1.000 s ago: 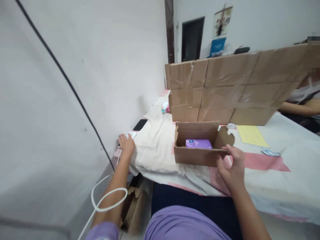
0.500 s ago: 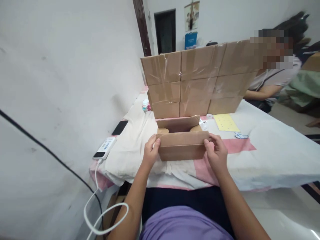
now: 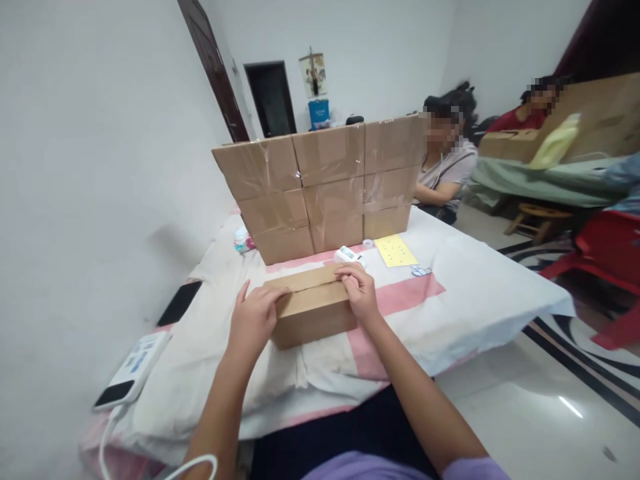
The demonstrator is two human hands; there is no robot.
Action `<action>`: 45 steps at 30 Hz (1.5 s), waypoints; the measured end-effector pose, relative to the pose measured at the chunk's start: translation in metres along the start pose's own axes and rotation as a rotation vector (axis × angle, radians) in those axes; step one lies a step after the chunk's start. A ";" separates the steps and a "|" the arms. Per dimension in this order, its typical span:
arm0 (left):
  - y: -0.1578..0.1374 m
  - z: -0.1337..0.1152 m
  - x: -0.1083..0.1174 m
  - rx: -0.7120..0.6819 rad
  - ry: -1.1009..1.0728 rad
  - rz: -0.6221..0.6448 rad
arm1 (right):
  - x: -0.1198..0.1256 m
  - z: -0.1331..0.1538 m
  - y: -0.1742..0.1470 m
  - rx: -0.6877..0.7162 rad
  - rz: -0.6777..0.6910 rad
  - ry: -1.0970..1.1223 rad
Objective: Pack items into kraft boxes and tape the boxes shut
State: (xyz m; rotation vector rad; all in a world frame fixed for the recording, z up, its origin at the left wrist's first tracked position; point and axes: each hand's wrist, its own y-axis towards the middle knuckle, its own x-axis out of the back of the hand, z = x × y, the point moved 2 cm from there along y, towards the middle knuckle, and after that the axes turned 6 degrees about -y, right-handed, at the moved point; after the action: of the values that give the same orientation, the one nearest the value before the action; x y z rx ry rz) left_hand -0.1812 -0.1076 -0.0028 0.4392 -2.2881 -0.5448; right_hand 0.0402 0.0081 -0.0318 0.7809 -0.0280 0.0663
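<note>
A small brown cardboard box [image 3: 317, 327] sits on the cloth-covered table in front of me, its top flaps folded down to meet along a seam. At its left end is my left hand [image 3: 253, 317], with fingers bent over the top edge and closed against the cardboard. My right hand [image 3: 360, 293] grips the right end, fingertips on the flaps near the seam. The inside of the box is hidden.
A wall of taped cardboard boxes [image 3: 330, 187] stands behind. A yellow sheet [image 3: 395, 251], tape roll [image 3: 369, 244] and white device [image 3: 346, 255] lie nearby. At left are a black phone [image 3: 179, 304] and a white power bank [image 3: 134, 370] with a cable. Two people sit beyond.
The box's raised flaps have been folded down, covering its opening. Both hands have moved from the front flap's ends onto the top. The view has swung right.
</note>
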 end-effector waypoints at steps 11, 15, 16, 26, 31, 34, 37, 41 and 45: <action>-0.006 -0.031 -0.033 -0.138 0.479 0.237 | 0.050 -0.066 0.051 -0.476 0.033 -0.311; -0.008 -0.024 -0.034 -0.214 0.465 0.154 | 0.057 -0.117 0.099 -0.787 0.322 -0.496; -0.009 -0.023 -0.035 -0.240 0.466 0.132 | 0.056 -0.126 0.107 -0.826 0.374 -0.497; -0.018 -0.021 -0.038 -0.304 0.469 0.036 | 0.034 -0.158 0.136 -1.177 0.649 -0.432; -0.019 -0.020 -0.039 -0.298 0.435 0.025 | 0.034 -0.148 0.128 -1.170 0.574 -0.353; -0.019 -0.020 -0.039 -0.277 0.434 0.028 | 0.038 -0.145 0.125 -1.149 0.518 -0.235; -0.020 -0.020 -0.039 -0.258 0.452 0.038 | 0.043 -0.144 0.122 -1.145 0.464 -0.120; -0.021 -0.022 -0.039 -0.279 0.476 0.024 | 0.048 -0.142 0.112 -1.099 0.399 -0.045; -0.021 -0.021 -0.039 -0.292 0.492 0.018 | 0.048 -0.143 0.093 -0.995 0.246 0.032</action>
State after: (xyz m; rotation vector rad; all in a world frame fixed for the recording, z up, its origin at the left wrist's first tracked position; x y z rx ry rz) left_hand -0.1365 -0.1128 -0.0219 0.3595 -1.7115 -0.6662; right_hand 0.0816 0.1765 -0.0658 -0.2219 -0.1160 0.2739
